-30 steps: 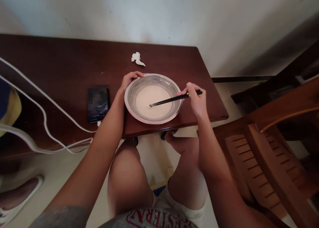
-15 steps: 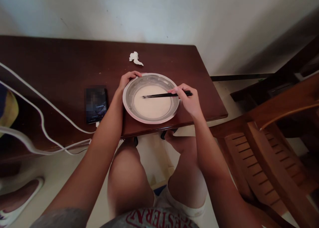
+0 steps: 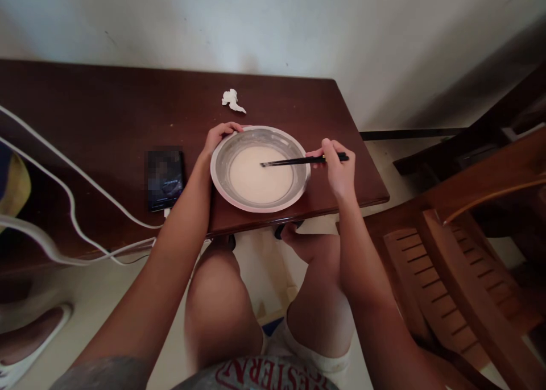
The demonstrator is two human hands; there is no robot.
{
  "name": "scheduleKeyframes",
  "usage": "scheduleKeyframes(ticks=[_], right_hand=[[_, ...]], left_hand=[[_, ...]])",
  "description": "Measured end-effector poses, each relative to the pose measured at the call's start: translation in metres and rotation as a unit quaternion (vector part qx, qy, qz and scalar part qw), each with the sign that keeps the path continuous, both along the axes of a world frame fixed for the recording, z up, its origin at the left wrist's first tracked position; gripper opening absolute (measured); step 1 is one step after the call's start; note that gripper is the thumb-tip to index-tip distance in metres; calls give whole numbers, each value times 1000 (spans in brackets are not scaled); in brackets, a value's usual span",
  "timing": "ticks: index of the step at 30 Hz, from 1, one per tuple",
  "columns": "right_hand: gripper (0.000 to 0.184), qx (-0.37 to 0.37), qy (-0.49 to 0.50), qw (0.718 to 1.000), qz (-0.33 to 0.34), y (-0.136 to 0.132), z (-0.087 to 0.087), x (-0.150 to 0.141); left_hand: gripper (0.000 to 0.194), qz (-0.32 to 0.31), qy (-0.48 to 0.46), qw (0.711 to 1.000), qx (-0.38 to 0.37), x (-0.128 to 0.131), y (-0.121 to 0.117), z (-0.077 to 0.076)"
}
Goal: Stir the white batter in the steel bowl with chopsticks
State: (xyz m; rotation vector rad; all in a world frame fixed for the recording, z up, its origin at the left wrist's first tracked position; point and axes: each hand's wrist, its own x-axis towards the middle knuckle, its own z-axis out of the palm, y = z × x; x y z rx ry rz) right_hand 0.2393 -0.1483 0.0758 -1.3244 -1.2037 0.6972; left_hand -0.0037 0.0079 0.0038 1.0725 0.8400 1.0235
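A wide metal bowl (image 3: 218, 179) stands near the front edge of the dark wooden table. Pale, creamy batter (image 3: 258, 177) covers its bottom. At the bowl's far left rim, my left hand (image 3: 220, 135) grips the edge, fingers curled over the side. My right hand (image 3: 335, 164) is closed round a pair of black chopsticks (image 3: 294, 161) at the bowl's right side. Their whitened tips point left over the middle of the batter; whether they touch it I cannot tell.
A crumpled white tissue (image 3: 232, 100) lies behind the bowl. Left of my forearm is a phone (image 3: 165, 179) with a charging plug, and white cables (image 3: 85, 174) cross the table (image 3: 106, 117). A slatted wooden chair (image 3: 430, 276) stands at the right. At lower left a person's foot shows.
My right hand has moved to the right with the chopsticks, drawing their tips from the left part of the batter toward its middle. The left hand and bowl stay in place.
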Motion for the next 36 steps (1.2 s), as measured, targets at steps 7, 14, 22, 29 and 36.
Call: scheduleKeyframes(ticks=[7, 14, 22, 29, 36], right_hand=[[36, -16, -16, 996, 81, -1, -1, -9], [42, -2, 13, 999, 46, -1, 1, -7], [43, 1, -3, 1000, 1, 0, 0, -4], [37, -11, -20, 996, 84, 2, -3, -10], [47, -2, 2, 1000, 18, 1, -2, -5]], left_hand=[[19, 0, -3, 1000, 0, 0, -1, 1], [23, 2, -14, 1000, -2, 1, 0, -1], [24, -14, -31, 999, 4, 0, 2, -3], [22, 3, -7, 1000, 10, 1, 2, -2], [23, -1, -3, 1000, -6, 0, 2, -2]])
